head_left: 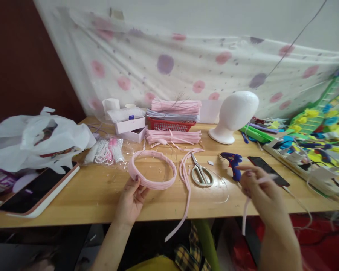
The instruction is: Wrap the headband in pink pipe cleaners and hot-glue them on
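Observation:
My left hand point(132, 201) grips a pink ribbon-wrapped hoop point(154, 184) by its near left side, thumb on the band, and holds it tilted above the table. In my right hand point(264, 192), the fingers are closed on a pink strip point(245, 218), one end hanging down below the hand. Just left of that hand, a blue glue gun point(234, 163) lies on the table, partly behind the fingers. Between my hands are scissors point(202, 176) with pale handles, blades slightly apart. Loose pink strips point(186, 188) lie beside them, one hanging over the front edge.
Behind are a red basket point(169, 125) with bundled strips, small boxes point(130, 124) and a white foam head point(237, 113). Packets of beads point(106, 150), a plastic bag point(39, 139) and a tablet-like device point(38, 192) are left. A phone point(268, 171) and power strip point(293, 165) lie right.

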Motion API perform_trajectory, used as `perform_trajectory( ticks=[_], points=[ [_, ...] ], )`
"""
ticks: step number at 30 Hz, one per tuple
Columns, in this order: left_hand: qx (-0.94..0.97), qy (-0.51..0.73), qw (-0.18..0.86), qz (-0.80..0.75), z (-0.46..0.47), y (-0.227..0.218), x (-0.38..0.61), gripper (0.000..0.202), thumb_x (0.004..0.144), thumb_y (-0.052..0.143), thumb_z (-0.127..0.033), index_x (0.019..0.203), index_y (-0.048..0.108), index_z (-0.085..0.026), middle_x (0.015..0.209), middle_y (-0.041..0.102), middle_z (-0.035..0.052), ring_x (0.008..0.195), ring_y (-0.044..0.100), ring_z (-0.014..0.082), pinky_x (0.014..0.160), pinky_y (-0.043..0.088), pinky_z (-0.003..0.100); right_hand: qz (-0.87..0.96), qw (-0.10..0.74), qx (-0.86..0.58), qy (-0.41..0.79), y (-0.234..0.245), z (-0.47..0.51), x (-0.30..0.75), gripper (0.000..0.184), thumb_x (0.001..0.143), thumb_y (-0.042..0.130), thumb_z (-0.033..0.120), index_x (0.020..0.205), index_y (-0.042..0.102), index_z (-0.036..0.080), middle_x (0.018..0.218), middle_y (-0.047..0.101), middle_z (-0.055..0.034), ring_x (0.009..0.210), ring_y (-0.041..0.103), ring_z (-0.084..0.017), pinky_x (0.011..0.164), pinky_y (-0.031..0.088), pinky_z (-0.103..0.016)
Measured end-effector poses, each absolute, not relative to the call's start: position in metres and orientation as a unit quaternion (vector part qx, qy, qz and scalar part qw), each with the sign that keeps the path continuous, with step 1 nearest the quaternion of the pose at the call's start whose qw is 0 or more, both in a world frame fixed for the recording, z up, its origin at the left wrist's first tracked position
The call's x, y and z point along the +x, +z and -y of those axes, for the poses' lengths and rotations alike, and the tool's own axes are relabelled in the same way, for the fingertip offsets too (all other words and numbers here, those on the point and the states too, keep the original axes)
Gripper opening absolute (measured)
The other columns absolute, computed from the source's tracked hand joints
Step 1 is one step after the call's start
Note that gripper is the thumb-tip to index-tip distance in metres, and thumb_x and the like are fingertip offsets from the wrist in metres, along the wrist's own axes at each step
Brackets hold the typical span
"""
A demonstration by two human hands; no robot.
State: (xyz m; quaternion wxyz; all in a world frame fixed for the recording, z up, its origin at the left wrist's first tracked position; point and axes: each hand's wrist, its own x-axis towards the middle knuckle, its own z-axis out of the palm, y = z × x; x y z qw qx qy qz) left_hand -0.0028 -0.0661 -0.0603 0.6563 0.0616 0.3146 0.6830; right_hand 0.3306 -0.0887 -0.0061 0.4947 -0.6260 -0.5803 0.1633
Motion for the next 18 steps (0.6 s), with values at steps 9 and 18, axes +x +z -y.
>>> perform_trajectory(
  ticks=[9,18],
  points=[
    [0.083,0.678,0.659,-0.314,0.067,-0.066,-0.003,0.019,0.069,0.080,-0.007,0.082,0.070,-0.016,0.078,0.077,-0.0004,0.063,0.071,0.0104,0.058,0.062,0.018,0.671,0.355,-0.549,0.349,-0.016,0.080,0.249,0.043,0.098,0.038,0.056,0.106,0.067,0.024,0.093,0.066,-0.0062,0.085,0.060,-0.021,0.076,0.050,-0.031],
    [0.079,0.674,0.661,-0.320,0.066,-0.064,-0.001,0.022,0.066,0.081,-0.006,0.081,0.069,-0.017,0.077,0.077,-0.0016,0.062,0.071,0.0099,0.058,0.061,0.017,0.695,0.416,-0.499,0.309,-0.007,0.079,0.235,0.030,0.097,0.051,0.044,0.095,0.069,0.020,0.063,0.050,0.0023,0.059,0.047,-0.014,0.055,0.038,-0.025]
  ],
)
